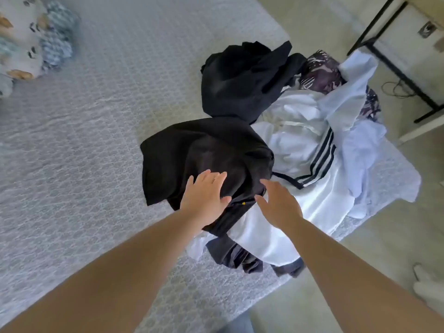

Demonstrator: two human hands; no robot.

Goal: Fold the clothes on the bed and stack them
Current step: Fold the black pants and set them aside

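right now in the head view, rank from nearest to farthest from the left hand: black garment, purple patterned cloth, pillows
From the left hand:
1. black garment, under its fingers
2. purple patterned cloth, far right in the pile
3. pillows, top-left corner of the bed

A crumpled black cloth garment (206, 150) lay unfolded on the grey patterned bed (96, 140). Just right of it sprawled a white garment with dark stripes (300, 150); behind it lay another rumpled black garment (240, 80).
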